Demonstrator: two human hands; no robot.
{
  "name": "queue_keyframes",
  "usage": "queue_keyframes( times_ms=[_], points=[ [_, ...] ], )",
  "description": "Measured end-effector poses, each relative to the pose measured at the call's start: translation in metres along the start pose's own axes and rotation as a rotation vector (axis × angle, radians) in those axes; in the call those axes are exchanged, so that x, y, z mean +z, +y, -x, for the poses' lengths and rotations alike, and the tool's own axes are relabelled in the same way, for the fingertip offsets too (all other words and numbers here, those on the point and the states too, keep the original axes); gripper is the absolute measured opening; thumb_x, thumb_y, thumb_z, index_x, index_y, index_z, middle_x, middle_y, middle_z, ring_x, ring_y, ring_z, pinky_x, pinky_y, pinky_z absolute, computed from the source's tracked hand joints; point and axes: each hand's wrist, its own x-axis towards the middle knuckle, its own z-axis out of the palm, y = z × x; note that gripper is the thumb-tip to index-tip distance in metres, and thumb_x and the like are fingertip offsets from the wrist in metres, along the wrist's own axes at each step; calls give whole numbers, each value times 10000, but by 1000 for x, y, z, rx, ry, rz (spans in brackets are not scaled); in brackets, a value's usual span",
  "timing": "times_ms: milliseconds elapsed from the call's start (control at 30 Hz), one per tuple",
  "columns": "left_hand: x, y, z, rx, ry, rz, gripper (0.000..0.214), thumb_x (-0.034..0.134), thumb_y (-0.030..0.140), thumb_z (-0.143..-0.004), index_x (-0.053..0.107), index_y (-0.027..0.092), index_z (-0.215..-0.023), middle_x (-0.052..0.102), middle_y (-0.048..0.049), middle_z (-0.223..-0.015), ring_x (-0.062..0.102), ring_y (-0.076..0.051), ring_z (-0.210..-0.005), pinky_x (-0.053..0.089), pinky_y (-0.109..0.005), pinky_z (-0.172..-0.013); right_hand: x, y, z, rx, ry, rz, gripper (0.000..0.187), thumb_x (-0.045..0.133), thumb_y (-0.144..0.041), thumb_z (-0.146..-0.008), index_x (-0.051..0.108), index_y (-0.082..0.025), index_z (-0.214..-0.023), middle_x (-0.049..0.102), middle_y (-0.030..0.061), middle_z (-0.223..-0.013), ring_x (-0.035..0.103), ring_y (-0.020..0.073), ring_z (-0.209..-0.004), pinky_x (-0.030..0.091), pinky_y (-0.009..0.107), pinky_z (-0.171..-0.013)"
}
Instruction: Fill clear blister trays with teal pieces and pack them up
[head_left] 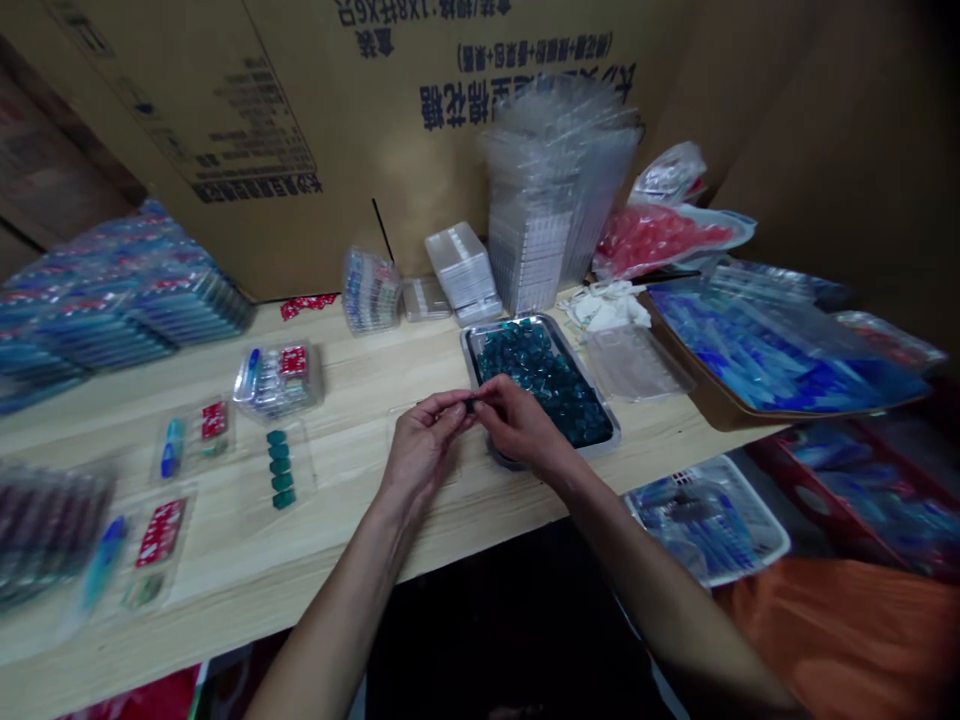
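My left hand (424, 445) and my right hand (517, 425) meet over the wooden bench (352, 500), fingertips pinched together on a small dark piece (471, 404). Just right of them a metal tray (480, 345) holds many teal pieces (544, 380). To the left lies a clear blister pack (289, 465) with a column of several teal pieces in it. Under my right hand a dark round thing shows partly; I cannot make it out.
Filled blister packs (279, 378) and piles of them (112, 300) lie at the left. A stack of empty clear packs (551, 190) stands behind the tray, against cardboard boxes (315, 120). A box of blue items (772, 355) sits at the right, a white basket (709, 520) below.
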Motion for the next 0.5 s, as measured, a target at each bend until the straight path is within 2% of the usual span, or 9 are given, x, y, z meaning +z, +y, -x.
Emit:
queue_keyframes(
  times_ms=[100,333,400,500],
  points=[
    [-7,2,11,50,53,-26,285,851,283,-646,771,170,-895,764,-38,-890,677,-116,-764,539,-249,-797,11,-7,-1,30,-33,21,87,513,-241,-851,519,-200,-927,626,-11,-780,608,139,-702,448,247,-640],
    [-18,2,22,147,201,-341,233,799,231,-646,775,152,-864,748,-20,-759,646,-119,-659,513,-223,-647,25,-29,5,16,-111,428,61,509,-150,-846,553,-185,-868,656,24,-768,601,159,-695,389,260,-660],
    [-21,2,24,120,198,-307,231,785,263,-667,780,148,-868,758,-37,-783,675,-143,-694,540,-256,-695,28,-29,5,41,-95,465,57,517,-158,-858,567,-185,-862,660,17,-753,600,155,-682,384,254,-657],
    [-35,5,29,35,139,-140,306,799,338,-682,782,143,-917,775,-84,-906,715,-180,-805,564,-317,-816,30,-28,6,39,-114,424,93,508,-173,-893,597,-173,-918,679,21,-778,618,152,-700,410,247,-667]
  ],
)
